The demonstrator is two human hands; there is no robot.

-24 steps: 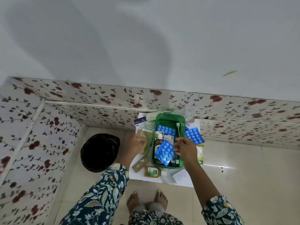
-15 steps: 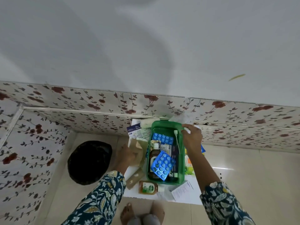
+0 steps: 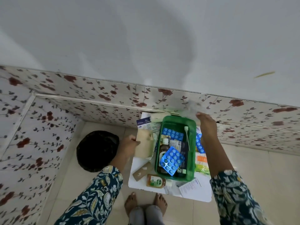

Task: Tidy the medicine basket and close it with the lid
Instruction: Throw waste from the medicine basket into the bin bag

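The green medicine basket (image 3: 174, 119) stands open on a small white table (image 3: 139, 184). Inside it lie blue blister packs (image 3: 171, 159), a brown bottle (image 3: 163, 148) and a white-handled stick (image 3: 187, 135). My left hand (image 3: 128, 143) is left of the basket, gripping a beige paper packet (image 3: 144, 146). My right hand (image 3: 206, 125) reaches past the basket's far right corner. Its fingertips are at a blurred translucent plastic thing (image 3: 193, 105) against the wall. The grip there is hidden.
A Dettol bottle (image 3: 155, 181), a brown strip (image 3: 141, 172) and a paper leaflet (image 3: 190, 187) lie on the table in front of the basket. Further blister packs (image 3: 198, 143) and a green-and-white packet (image 3: 201, 163) sit to its right. A black round object (image 3: 97, 150) stands on the floor at the left.
My right hand left the white-handled stick in the basket and moved to the far right corner, up to the translucent thing by the wall. My left hand kept hold of the beige packet.
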